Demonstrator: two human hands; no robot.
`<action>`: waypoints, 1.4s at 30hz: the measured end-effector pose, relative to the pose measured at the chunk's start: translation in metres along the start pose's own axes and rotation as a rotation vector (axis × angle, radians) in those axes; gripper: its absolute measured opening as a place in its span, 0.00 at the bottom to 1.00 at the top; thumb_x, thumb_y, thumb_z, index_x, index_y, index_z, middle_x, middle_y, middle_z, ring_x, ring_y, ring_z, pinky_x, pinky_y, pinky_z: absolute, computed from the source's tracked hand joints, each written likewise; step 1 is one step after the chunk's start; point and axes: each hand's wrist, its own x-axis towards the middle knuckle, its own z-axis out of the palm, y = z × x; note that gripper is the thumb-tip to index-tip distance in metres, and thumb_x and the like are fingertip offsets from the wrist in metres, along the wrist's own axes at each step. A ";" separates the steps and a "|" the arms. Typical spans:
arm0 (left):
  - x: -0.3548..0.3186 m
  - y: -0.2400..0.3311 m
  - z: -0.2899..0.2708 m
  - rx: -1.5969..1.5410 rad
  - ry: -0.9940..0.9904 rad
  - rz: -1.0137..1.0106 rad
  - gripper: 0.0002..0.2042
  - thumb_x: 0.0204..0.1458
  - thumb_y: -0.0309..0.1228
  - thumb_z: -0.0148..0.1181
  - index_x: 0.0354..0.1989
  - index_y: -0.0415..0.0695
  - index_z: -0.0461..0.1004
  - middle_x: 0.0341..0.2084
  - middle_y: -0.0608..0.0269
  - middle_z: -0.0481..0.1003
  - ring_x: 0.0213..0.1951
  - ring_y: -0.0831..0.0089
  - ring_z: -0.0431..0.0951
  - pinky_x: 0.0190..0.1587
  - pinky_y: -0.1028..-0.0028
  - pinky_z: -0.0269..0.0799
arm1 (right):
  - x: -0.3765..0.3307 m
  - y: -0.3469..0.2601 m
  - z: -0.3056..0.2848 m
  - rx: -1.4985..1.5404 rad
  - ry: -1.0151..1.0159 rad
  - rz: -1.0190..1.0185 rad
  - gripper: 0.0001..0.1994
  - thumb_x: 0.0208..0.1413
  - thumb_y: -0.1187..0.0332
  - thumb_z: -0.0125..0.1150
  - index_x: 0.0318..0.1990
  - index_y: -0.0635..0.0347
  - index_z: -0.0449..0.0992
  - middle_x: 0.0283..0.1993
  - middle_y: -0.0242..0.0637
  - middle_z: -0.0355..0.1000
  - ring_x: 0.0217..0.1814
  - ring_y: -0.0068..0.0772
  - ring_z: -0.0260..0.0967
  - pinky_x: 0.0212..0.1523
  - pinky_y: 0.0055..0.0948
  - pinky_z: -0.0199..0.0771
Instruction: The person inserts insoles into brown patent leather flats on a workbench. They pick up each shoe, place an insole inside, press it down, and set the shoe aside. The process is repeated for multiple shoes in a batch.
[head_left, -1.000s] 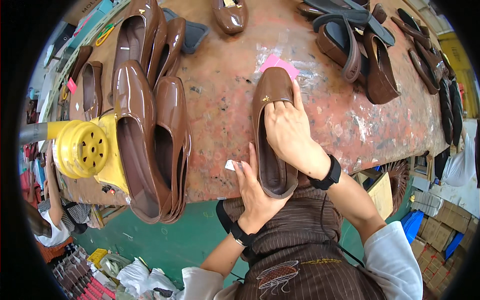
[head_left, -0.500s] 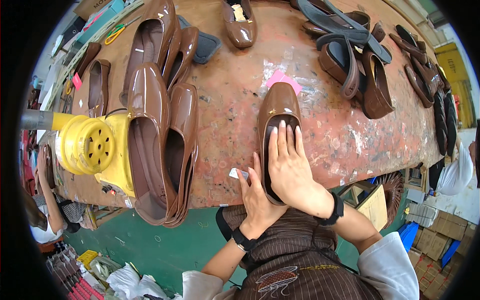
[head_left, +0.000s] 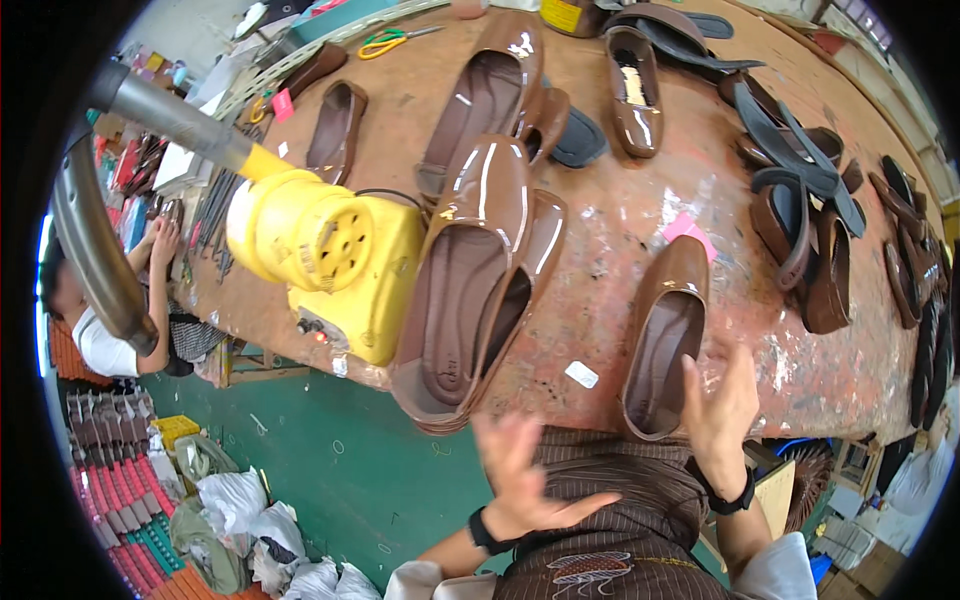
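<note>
Between the hands [head_left: 522,485] [head_left: 722,410], brown shoe [head_left: 666,335]

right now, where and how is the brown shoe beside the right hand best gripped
Probably by the heel rim, from the near side: the brown shoe sits upright, opening up, toe pointing away, heel at the near edge of the table.

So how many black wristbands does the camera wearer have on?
2: one wristband on the wrist of the left hand, another wristband on that of the right hand. Neither is hidden.
</note>
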 end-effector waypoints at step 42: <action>0.064 -0.030 -0.032 -1.726 0.460 -1.259 0.28 0.67 0.50 0.43 0.69 0.44 0.59 0.65 0.57 0.63 0.67 0.62 0.61 0.69 0.61 0.56 | 0.021 0.004 0.020 1.149 -1.111 0.359 0.25 0.56 0.77 0.53 0.63 0.66 0.66 0.60 0.42 0.70 0.62 0.35 0.67 0.65 0.32 0.65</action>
